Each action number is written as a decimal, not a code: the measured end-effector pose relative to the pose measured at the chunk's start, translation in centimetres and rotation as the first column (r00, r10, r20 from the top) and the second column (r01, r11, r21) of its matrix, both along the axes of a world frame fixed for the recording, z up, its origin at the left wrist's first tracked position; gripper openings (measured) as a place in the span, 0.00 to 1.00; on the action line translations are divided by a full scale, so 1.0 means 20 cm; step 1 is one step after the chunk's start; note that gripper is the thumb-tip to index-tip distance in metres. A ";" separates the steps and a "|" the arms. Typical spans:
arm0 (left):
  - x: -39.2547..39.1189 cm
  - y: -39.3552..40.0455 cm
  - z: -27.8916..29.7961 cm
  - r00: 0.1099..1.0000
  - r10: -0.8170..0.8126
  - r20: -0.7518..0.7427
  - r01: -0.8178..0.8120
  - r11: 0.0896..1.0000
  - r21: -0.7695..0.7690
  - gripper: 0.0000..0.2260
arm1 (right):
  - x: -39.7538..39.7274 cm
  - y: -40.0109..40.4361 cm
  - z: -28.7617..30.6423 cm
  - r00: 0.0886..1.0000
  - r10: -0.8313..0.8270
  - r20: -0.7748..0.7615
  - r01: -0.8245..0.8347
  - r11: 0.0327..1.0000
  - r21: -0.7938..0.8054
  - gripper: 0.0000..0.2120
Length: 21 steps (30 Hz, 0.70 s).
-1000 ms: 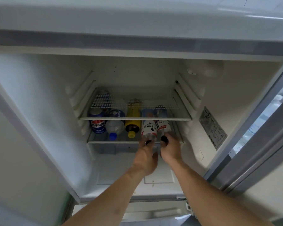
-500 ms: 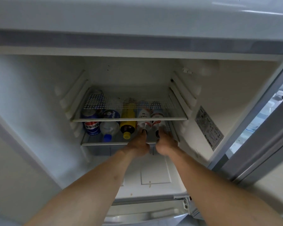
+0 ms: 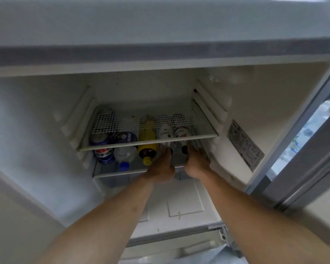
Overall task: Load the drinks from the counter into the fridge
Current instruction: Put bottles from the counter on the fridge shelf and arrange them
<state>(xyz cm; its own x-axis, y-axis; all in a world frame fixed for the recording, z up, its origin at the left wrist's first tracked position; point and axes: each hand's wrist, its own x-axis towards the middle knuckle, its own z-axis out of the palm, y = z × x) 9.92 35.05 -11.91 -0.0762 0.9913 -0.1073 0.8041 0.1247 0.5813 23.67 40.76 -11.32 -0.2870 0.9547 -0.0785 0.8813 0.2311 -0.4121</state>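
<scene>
Both my hands reach into the open fridge (image 3: 46,121) at its lower glass shelf (image 3: 111,173). My left hand (image 3: 161,166) is on a white-labelled bottle with a dark cap (image 3: 165,133) lying on its side. My right hand (image 3: 197,164) is on a second like bottle (image 3: 181,131) just right of it. Left of them lie a yellow-capped bottle (image 3: 147,147), a clear bottle with a blue cap (image 3: 125,155) and blue Pepsi cans (image 3: 103,155). How tightly my fingers hold the bottles is partly hidden by the shelf above.
A perforated white shelf (image 3: 198,119) sits just above the drinks, leaving a low gap. The fridge door (image 3: 303,168) stands open at the right. A white drawer cover (image 3: 185,201) lies below the glass shelf. Ribbed side rails (image 3: 210,103) line both walls.
My arms have stretched further in, and the two dark-capped bottles have slid deeper onto the glass shelf, under the perforated shelf. The camera has moved closer.
</scene>
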 end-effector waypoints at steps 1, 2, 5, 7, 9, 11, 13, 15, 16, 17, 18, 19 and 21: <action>0.01 -0.02 -0.02 0.999 0.033 0.020 -0.034 0.997 0.068 0.31 | 0.00 -0.02 -0.01 0.999 -0.009 -0.043 0.013 0.995 0.096 0.25; 0.01 -0.05 -0.05 0.996 0.079 0.042 -0.084 0.985 0.148 0.29 | 0.00 -0.05 -0.01 0.996 -0.004 -0.091 0.021 0.981 0.192 0.19; 0.03 -0.18 -0.16 0.962 0.242 0.127 -0.273 0.886 0.376 0.23 | 0.02 -0.13 -0.05 0.975 0.046 -0.216 0.024 0.951 0.310 0.17; 0.03 -0.26 -0.22 0.938 0.307 0.162 -0.347 0.824 0.448 0.17 | 0.04 -0.17 -0.06 0.958 0.046 -0.282 0.037 0.959 0.280 0.19; 0.02 -0.36 -0.26 0.937 0.322 0.137 -0.347 0.801 0.488 0.12 | 0.07 -0.23 -0.07 0.942 0.045 -0.334 0.044 0.966 0.254 0.16; 0.02 -0.46 -0.28 0.933 0.339 0.118 -0.351 0.798 0.490 0.09 | 0.09 -0.30 -0.08 0.925 0.049 -0.377 0.038 0.975 0.220 0.13; 0.02 -0.57 -0.29 0.929 0.335 0.154 -0.368 0.815 0.447 0.08 | 0.11 -0.38 -0.08 0.915 0.047 -0.402 0.020 0.987 0.159 0.09; 0.04 -0.68 -0.30 0.912 0.357 0.204 -0.409 0.838 0.361 0.09 | 0.14 -0.47 -0.08 0.918 0.057 -0.393 -0.005 0.991 0.131 0.08; 0.06 -0.73 -0.31 0.895 0.387 0.221 -0.441 0.840 0.316 0.09 | 0.15 -0.52 -0.08 0.916 0.067 -0.395 -0.018 0.992 0.126 0.08; 0.07 -0.78 -0.31 0.881 0.415 0.227 -0.467 0.838 0.282 0.09 | 0.17 -0.57 -0.08 0.911 0.075 -0.405 -0.027 0.992 0.123 0.08; 0.10 -0.83 -0.32 0.873 0.434 0.221 -0.482 0.838 0.258 0.10 | 0.19 -0.63 -0.08 0.906 0.079 -0.415 -0.033 0.993 0.115 0.08; 0.12 -0.88 -0.32 0.868 0.449 0.210 -0.491 0.838 0.239 0.10 | 0.23 -0.69 -0.09 0.905 0.074 -0.419 -0.035 0.994 0.100 0.08; 0.19 -0.98 -0.33 0.861 0.473 0.187 -0.505 0.841 0.196 0.11 | 0.31 -0.84 -0.10 0.904 0.034 -0.427 -0.011 0.998 0.056 0.08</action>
<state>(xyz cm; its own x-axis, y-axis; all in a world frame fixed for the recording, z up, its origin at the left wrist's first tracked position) 13.67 15.39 -18.59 -0.5592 0.8255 0.0764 0.5916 0.3328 0.7343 29.92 24.02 -13.29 -0.3033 0.9470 0.1053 0.6174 0.2795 -0.7353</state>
